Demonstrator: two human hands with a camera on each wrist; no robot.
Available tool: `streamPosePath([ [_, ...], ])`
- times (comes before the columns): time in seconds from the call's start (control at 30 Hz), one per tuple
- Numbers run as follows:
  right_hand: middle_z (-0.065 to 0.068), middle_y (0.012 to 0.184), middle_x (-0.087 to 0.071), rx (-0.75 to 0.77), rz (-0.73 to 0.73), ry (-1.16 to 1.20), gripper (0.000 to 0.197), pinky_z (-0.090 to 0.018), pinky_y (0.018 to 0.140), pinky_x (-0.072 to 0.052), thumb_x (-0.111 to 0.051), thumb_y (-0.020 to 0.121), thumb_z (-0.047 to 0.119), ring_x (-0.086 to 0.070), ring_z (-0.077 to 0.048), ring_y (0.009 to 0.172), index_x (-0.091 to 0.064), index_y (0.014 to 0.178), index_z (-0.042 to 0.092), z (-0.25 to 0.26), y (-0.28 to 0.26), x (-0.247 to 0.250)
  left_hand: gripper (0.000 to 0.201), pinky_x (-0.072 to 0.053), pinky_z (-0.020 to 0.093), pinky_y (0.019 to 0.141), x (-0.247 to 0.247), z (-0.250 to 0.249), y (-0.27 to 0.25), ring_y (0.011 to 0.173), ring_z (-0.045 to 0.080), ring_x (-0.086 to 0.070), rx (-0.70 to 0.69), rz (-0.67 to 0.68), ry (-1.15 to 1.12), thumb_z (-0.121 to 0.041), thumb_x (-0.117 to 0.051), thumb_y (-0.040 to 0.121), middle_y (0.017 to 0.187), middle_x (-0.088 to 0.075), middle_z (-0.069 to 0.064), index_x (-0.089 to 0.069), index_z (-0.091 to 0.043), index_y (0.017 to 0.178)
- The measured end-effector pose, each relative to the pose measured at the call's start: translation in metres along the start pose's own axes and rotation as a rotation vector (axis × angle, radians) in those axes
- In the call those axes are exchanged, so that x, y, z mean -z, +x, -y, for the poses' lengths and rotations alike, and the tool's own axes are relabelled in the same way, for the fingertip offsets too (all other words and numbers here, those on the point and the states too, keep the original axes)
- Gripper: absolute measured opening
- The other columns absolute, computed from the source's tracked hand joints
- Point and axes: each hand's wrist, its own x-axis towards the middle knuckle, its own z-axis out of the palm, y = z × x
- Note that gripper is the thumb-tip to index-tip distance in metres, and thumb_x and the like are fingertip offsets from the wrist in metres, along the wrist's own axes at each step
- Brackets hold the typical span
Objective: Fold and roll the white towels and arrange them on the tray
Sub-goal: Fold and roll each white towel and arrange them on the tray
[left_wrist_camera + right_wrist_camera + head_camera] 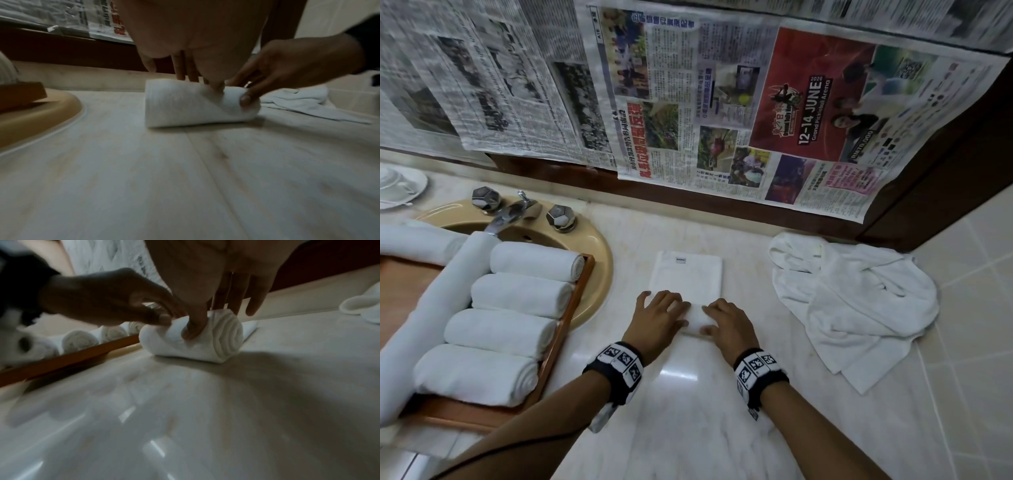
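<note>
We are partway through rolling a folded towel (686, 277) that lies mid-counter, just right of the basin rim (599, 246). Our left hand (659, 317) and right hand (726, 323) sit side by side on the rolled near end, fingers curled over it and thumbs pressing its front; the far half is flat, not yet rolled. Done so far: four rolled towels (517, 329) lie in a row along the tray (566, 320) at its right edge, with longer rolls against them on the left. Left to do: finish this roll, set it on the tray, then deal with the loose pile (859, 308) at the counter's right end. It may hold more than one towel; we cannot tell.
</note>
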Motion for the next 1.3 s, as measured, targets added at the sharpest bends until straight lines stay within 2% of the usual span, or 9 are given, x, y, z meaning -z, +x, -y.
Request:
streamPosePath([
  [0.2,0.004,0.119,-0.060,-0.136,0.158,0.083,0.042,-0.018,0.088,-0.038,-0.068,0.089,0.027,-0.057,-0.016,0.111,-0.062,0.130,0.016,-0.003,0.026,0.015,0.060,-0.041,0.051,0.105,-0.013,0.000,-0.007,0.129,0.026,-0.052,0.002,0.013,-0.009,-0.025,-0.075,0.083,0.139,-0.056,0.003,-0.053,-0.017,0.138],
  [0.33,-0.001,0.133,-0.056,-0.102,0.137,0.001,0.044,-0.028,0.101,-0.039,-0.062,0.094,0.029,-0.054,-0.021,0.119,-0.055,0.134,0.015,-0.004,0.028,0.012,0.057,-0.043,0.048,0.101,-0.005,0.008,0.012,0.123,0.024,-0.057,0.019,0.077,-0.043,-0.016,-0.075,0.081,0.133,-0.060,0.000,-0.057,-0.020,0.135],
  [0.47,0.000,0.133,-0.052,-0.005,-0.089,-0.012,0.052,-0.032,0.102,-0.042,-0.076,0.081,0.025,-0.051,-0.018,0.118,-0.056,0.129,0.016,-0.001,0.016,0.005,0.053,-0.039,0.046,0.103,-0.003,0.014,0.029,0.126,0.021,-0.053,0.022,0.127,-0.041,-0.015,-0.064,0.087,0.135,-0.058,-0.003,-0.053,-0.022,0.138],
  [0.67,-0.002,0.122,-0.058,0.084,-0.085,-0.149,0.068,-0.034,0.090,-0.053,-0.090,0.061,0.015,-0.060,-0.023,0.106,-0.060,0.122,0.016,0.001,0.013,-0.007,0.051,-0.028,0.042,0.109,0.000,0.019,0.048,0.135,0.018,-0.040,-0.009,0.209,-0.007,-0.023,-0.048,0.098,0.146,-0.046,-0.005,-0.038,-0.022,0.148],
  [0.77,0.000,0.117,-0.061,0.045,-0.111,-0.092,0.059,-0.033,0.080,-0.056,-0.083,0.067,0.005,-0.062,-0.022,0.097,-0.064,0.121,0.017,-0.003,0.022,-0.007,0.047,-0.026,0.050,0.114,0.004,0.018,0.048,0.134,0.021,-0.043,-0.026,0.117,-0.023,-0.024,-0.056,0.095,0.139,-0.053,-0.002,-0.048,-0.019,0.141],
  [0.87,-0.001,0.119,-0.061,-0.009,-0.044,-0.050,0.047,-0.033,0.091,-0.050,-0.073,0.082,0.010,-0.060,-0.024,0.102,-0.062,0.127,0.015,-0.009,0.039,0.001,0.048,-0.035,0.051,0.109,0.000,0.021,0.042,0.124,0.024,-0.053,-0.041,-0.025,0.001,-0.033,-0.071,0.086,0.131,-0.060,0.002,-0.060,-0.018,0.130],
  [1.03,0.002,0.128,-0.056,-0.077,0.167,0.041,0.046,-0.030,0.098,-0.042,-0.064,0.092,0.024,-0.057,-0.022,0.113,-0.055,0.136,0.019,-0.020,0.066,0.020,0.069,-0.038,0.053,0.109,-0.008,0.017,0.045,0.128,0.027,-0.053,0.027,0.054,0.010,-0.029,-0.085,0.071,0.137,-0.058,0.006,-0.058,-0.015,0.133],
  [1.17,0.000,0.139,-0.050,-0.087,0.227,-0.003,0.052,-0.033,0.106,-0.037,-0.061,0.094,0.031,-0.050,-0.023,0.124,-0.047,0.142,0.018,-0.024,0.077,0.025,0.064,-0.031,0.051,0.113,-0.010,0.016,0.055,0.133,0.029,-0.049,0.078,0.095,-0.007,-0.020,-0.077,0.079,0.141,-0.054,0.007,-0.053,-0.013,0.138],
  [1.3,-0.001,0.140,-0.045,-0.002,0.031,-0.033,0.060,-0.031,0.108,-0.034,-0.070,0.087,0.033,-0.045,-0.019,0.125,-0.047,0.141,0.017,-0.028,0.072,0.026,0.058,-0.022,0.047,0.118,-0.008,0.023,0.068,0.139,0.027,-0.040,0.083,0.131,-0.017,-0.024,-0.062,0.091,0.148,-0.047,0.005,-0.044,-0.015,0.145],
])
